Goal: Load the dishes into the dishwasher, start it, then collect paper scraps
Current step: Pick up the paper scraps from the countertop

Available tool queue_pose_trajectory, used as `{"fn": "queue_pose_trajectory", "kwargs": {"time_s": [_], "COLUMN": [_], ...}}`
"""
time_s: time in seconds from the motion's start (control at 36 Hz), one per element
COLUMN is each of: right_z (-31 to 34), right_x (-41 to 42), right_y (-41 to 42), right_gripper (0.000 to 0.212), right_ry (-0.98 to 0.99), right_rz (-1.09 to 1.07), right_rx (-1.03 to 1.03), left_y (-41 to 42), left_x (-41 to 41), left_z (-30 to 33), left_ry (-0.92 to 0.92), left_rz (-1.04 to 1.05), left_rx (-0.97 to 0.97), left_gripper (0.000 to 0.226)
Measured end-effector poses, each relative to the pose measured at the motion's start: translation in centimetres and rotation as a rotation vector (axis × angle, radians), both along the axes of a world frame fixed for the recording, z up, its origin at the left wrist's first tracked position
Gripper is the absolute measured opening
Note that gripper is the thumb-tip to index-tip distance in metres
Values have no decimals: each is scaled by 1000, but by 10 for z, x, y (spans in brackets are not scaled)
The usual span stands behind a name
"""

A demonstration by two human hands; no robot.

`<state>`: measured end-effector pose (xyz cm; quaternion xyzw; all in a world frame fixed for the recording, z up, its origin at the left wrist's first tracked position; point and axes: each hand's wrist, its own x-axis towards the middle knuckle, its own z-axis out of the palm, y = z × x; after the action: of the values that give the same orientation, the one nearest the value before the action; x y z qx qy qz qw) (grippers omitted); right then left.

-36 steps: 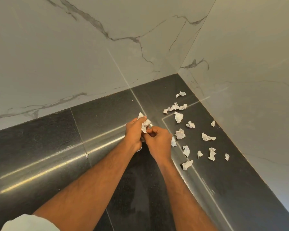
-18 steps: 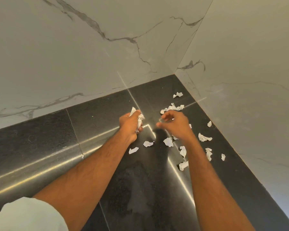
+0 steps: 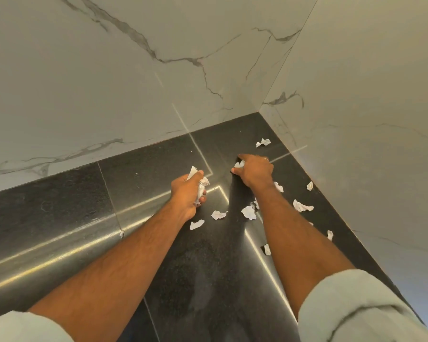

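Nearest me are two pale rolled-up sleeves, the left sleeve (image 3: 22, 327) at the bottom left and the right sleeve (image 3: 356, 309) at the bottom right, with both bare forearms reaching out over the dark polished countertop (image 3: 59, 218). Bright streaks of light lie along its near left part.

Beside the right forearm a small paper scrap (image 3: 267, 249) lies on the dark stone, and another scrap (image 3: 330, 235) sits close to the counter's right edge, just under the marble wall (image 3: 368, 119). A little farther in, between the two arms, three crumpled bits lie apart from one another: one flat scrap (image 3: 197, 224) just below the left wrist, a second piece (image 3: 218, 214) next to it, and a larger crumpled piece (image 3: 249, 212) touching the inner side of the right forearm. On the outer side of that arm lie a long torn scrap (image 3: 302, 206) and a tiny one (image 3: 309, 185) near the right edge.

The left hand (image 3: 188, 191) is clenched round a wad of collected paper (image 3: 200, 185), white ends sticking out above and below the fist. The right hand (image 3: 255, 170) is curled down on the counter, its thumb and fingers pinched on a white bit of paper (image 3: 239, 164).

Farthest off, one last crumpled scrap (image 3: 263, 142) lies alone in the back right corner of the counter where the two marble walls meet
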<state>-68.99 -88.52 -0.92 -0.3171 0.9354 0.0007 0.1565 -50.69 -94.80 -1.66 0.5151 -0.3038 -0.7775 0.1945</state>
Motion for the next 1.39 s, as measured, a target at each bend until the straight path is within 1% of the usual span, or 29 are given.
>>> {"fn": "queue_pose_trajectory", "kwargs": {"time_s": [0.03,0.06,0.11,0.14,0.19,0.25,0.33,0.36,0.42,0.5,0.53,0.58,0.64,0.75,0.81,0.86,0.89,0.97,1.17,1.39], "right_z": [-2,-4,-11,-15,-19,-20,-14,-11,-6,0,1,6,10,18,18,18,18,23,30,13], "right_x": [9,18,38,46,53,52,39,33,24,24,27,39,54,88,109,134,147,191,278,345], "right_y": [-2,-3,-1,0,4,11,30,36,46,52,53,53,52,62,72,85,92,114,166,238], "right_gripper": [30,24,30,33,34,31,27,27,33,48,48,37,29,28,23,23,23,24,22,23], "right_ry": [68,136,223,228,192,179,239,269,300,212,196,193,174,56,-25,-146,-193,-320,-473,-519], "right_rz": [51,115,240,272,272,226,153,136,150,222,245,252,225,152,44,-142,-221,-340,-406,-521], "right_rx": [-11,-28,-58,-83,-113,-155,-346,-356,-226,30,68,83,38,-101,-276,-516,-598,-722,-844,-860], "left_y": [-1,-2,-3,-4,-4,-5,-6,-7,-6,-1,1,5,11,23,29,35,38,49,94,167], "left_x": [2,4,7,9,12,15,20,21,24,29,30,33,39,56,68,83,90,112,161,212], "left_z": [0,0,0,0,1,4,6,6,6,7,8,9,12,20,23,28,31,37,43,20], "left_ry": [0,-3,-12,-14,-8,5,10,12,13,6,6,6,10,9,14,24,23,1,20,-16], "left_rz": [2,5,8,7,0,-11,-23,-27,-28,-26,-28,-38,-46,-57,-53,-46,-46,-64,-113,-262], "left_rx": [0,-1,-6,-9,-13,-12,-20,-24,-29,-32,-34,-39,-44,-52,-47,-34,-30,-49,-54,2], "left_gripper": [12,11,11,12,12,12,12,13,13,13,13,13,13,14,14,14,14,14,14,15]}}
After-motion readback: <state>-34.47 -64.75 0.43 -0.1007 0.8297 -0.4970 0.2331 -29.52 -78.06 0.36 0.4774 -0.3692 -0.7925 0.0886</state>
